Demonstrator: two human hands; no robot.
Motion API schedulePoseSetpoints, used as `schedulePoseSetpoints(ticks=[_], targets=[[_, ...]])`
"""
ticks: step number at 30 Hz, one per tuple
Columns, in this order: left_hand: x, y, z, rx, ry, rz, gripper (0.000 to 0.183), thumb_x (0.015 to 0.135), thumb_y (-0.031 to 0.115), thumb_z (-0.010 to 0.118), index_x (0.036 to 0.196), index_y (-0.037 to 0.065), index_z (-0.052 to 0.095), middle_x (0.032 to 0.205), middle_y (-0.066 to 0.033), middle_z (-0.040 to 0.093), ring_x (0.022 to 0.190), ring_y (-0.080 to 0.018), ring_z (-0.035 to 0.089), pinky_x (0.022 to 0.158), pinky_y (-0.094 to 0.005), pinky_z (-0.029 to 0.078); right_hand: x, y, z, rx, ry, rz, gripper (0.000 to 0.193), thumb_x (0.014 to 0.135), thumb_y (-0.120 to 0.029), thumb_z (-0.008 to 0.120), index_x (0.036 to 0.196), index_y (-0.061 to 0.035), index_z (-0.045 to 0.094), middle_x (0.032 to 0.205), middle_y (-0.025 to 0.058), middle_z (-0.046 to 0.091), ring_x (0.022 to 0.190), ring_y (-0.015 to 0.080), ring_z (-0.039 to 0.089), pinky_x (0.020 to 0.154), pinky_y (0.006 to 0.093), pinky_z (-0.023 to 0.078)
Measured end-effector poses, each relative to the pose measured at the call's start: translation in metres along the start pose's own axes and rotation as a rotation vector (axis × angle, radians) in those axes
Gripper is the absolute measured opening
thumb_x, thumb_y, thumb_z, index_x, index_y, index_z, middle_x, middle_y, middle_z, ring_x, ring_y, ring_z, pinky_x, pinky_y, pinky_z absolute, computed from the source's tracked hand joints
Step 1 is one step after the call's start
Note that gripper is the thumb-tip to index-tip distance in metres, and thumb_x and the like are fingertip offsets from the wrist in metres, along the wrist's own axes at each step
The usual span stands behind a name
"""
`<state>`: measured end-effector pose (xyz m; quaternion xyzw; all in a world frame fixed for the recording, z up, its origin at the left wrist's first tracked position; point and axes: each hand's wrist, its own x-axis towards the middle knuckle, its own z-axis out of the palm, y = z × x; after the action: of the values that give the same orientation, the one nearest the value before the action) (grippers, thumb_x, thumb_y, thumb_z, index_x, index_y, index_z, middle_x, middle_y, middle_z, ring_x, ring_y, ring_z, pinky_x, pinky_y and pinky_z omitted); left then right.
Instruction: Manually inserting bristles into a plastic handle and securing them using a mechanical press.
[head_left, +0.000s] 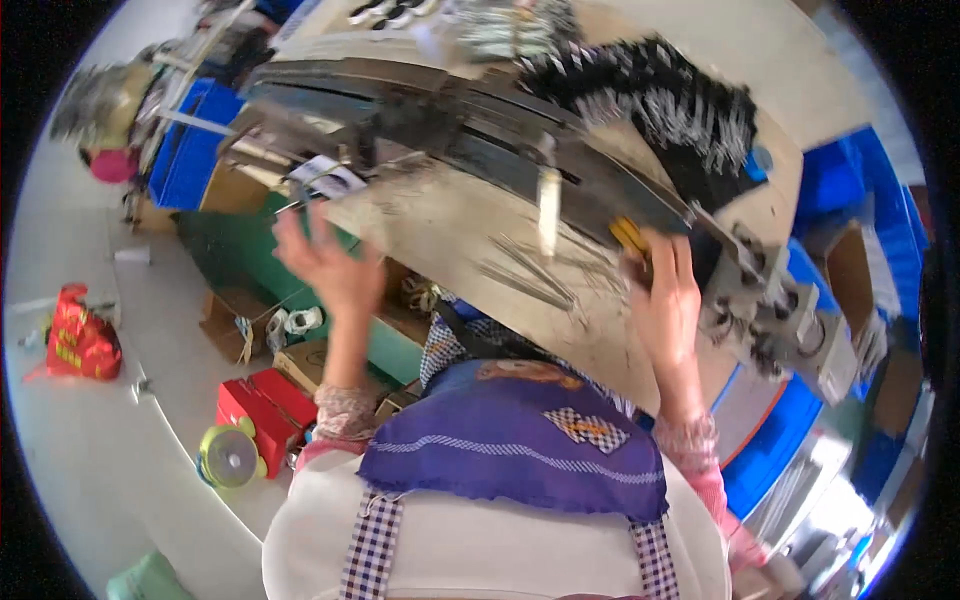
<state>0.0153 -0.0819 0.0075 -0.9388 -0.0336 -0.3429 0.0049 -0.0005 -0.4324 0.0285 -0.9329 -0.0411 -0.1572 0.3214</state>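
My right hand [665, 295] is at the right of the bench, its fingers curled at a small yellow piece with dark marks [628, 235]. That piece lies against the long dark metal bar machine [500, 140]; blur hides its exact kind. On the left, my left hand [330, 270] is raised at the bench edge with its fingers apart, blurred by motion. Close to its fingertips is a thin dark metal part [290, 208]. Between the hands, several thin metal rods [530, 272] lie on the bench, and a white upright handle [548, 210] stands at the bar.
Black and silvery bundled strips [660, 100] lie behind the bar. A metal clamp-like mechanism [780, 310] is at the bar's right end. Blue bins [840, 175] stand at the right; a red box [262, 410] and a small fan [230, 457] are at lower left.
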Motion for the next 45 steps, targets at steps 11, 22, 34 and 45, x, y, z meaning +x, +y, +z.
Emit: schedulePoseSetpoints(ticks=[11,22,34,45], targets=[[-0.020,-0.119,0.019,0.006,-0.331,-0.629,0.067,0.083,0.025,0.064,0.141,0.007,0.035,0.092,-0.0265,0.065,0.086,-0.0418,0.064,0.076,-0.0468,0.050,0.020,0.049,0.028,-0.114,-0.031,0.089,0.019,0.078,-0.007,0.066,0.089,-0.0052,0.051,0.088,0.0171,0.059,0.081,0.0391,0.060,0.067,0.0459,0.048],[0.023,0.010,0.040,-1.320,-0.495,-1.003,0.040,0.094,0.039,0.053,0.105,0.001,0.059,0.075,-0.0078,0.062,0.059,-0.0150,0.057,0.052,-0.0276,0.045,0.029,0.041,0.033,-0.175,-0.012,0.140,0.015,0.080,-0.004,0.062,0.089,-0.0038,0.050,0.089,0.0142,0.057,0.082,0.0373,0.057,0.069,0.0439,0.045],[0.036,0.024,0.078,-1.843,-0.571,-1.158,0.022,0.096,0.029,0.052,0.091,0.008,0.056,0.062,0.0054,0.043,0.046,-0.0057,0.036,0.039,-0.0211,0.024,0.025,0.055,0.032,-0.224,-0.039,0.159,0.031,0.075,-0.006,0.069,0.101,-0.0076,0.053,0.088,0.0203,0.061,0.083,0.0405,0.060,0.069,0.0475,0.047],[0.064,0.233,-0.019,-1.981,-1.585,-0.308,0.026,0.100,0.026,0.043,0.085,0.005,0.051,0.059,0.0051,0.037,0.046,-0.0041,0.033,0.041,-0.0205,0.025,0.014,0.067,0.041,0.089,-0.080,0.214,0.034,0.080,-0.020,0.063,0.110,-0.0039,0.056,0.096,0.0171,0.059,0.084,0.0356,0.059,0.070,0.0430,0.050]])
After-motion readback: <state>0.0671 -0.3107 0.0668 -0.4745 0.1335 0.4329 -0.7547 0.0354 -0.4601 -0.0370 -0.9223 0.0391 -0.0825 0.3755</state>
